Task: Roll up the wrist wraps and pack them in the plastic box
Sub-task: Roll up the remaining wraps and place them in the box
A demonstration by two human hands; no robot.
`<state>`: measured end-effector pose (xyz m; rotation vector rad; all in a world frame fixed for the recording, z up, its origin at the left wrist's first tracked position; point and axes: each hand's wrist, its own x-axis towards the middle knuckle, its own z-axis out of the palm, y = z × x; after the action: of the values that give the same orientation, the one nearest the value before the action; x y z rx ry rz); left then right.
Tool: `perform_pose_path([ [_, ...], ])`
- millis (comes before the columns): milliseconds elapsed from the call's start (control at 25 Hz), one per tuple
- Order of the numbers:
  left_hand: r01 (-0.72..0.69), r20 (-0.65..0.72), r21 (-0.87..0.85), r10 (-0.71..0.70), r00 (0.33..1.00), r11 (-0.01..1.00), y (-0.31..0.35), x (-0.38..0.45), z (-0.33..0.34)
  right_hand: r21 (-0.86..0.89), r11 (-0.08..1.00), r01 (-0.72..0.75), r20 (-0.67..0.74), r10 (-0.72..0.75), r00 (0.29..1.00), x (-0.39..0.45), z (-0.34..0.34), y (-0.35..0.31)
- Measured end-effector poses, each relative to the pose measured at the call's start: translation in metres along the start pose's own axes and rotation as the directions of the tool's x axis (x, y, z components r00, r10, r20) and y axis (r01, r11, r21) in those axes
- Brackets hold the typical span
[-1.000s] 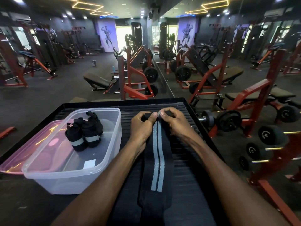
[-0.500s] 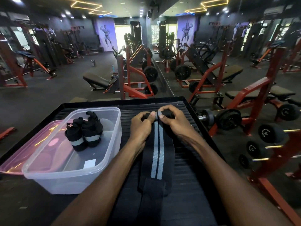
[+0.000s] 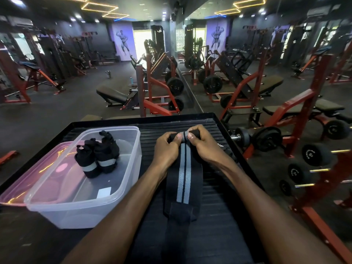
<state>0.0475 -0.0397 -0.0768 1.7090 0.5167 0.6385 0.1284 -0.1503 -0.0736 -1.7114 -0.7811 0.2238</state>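
Both hands, my left hand (image 3: 167, 147) and right hand (image 3: 202, 143), pinch the wrist wrap's (image 3: 183, 176) rolled far end at frame centre, the loose length trailing toward me, ready for the plastic box (image 3: 125, 180) at left, which holds two rolled wraps (image 3: 98, 157).

No legible text anywhere.

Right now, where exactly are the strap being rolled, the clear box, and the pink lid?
wrist wrap (image 3: 183, 174), head view: on its grey-striped flat stretch.
plastic box (image 3: 131, 168), head view: on its right wall.
pink lid (image 3: 32, 180), head view: on its bare top left of the box.
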Motion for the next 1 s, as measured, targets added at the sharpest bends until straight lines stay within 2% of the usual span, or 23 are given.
perform_pose_path([
  [160,-0.018,-0.016,0.004,0.018,1.000,1.000,-0.0009,0.0015,-0.0012,-0.074,0.994,-0.075,0.003,0.076,0.997,0.0028,-0.0007,0.0011],
  [360,0.145,0.065,-0.108,-0.139,0.988,0.983,0.0062,-0.0009,-0.0021,-0.067,0.995,0.067,-0.022,-0.068,0.997,0.0020,-0.0045,0.0013],
  [440,0.128,0.043,-0.082,-0.125,0.991,0.988,0.0055,-0.0001,-0.0033,-0.048,0.995,0.087,-0.025,-0.088,0.996,0.0028,-0.0022,0.0003],
  [560,0.084,-0.020,-0.078,-0.086,0.996,0.993,0.0037,-0.0015,-0.0028,0.040,0.999,-0.024,-0.017,0.024,1.000,0.0043,0.0008,0.0018],
  [640,0.076,-0.022,-0.046,-0.078,0.997,0.996,0.0018,-0.0016,-0.0015,0.014,0.996,-0.087,0.003,0.087,0.996,0.0049,0.0012,0.0028],
  [840,0.196,0.135,-0.018,-0.192,0.972,0.980,0.0006,-0.0016,0.0022,-0.084,0.995,0.062,-0.018,-0.064,0.998,0.0048,-0.0031,0.0079],
  [920,0.171,0.101,-0.033,-0.167,0.981,0.985,0.0001,-0.0014,0.0029,-0.056,0.995,0.085,-0.007,-0.086,0.996,0.0053,-0.0029,0.0068],
  [1000,0.130,0.048,-0.071,-0.127,0.991,0.989,0.0010,-0.0021,0.0025,0.017,0.999,0.034,-0.016,-0.034,0.999,0.0047,0.0005,0.0036],
])
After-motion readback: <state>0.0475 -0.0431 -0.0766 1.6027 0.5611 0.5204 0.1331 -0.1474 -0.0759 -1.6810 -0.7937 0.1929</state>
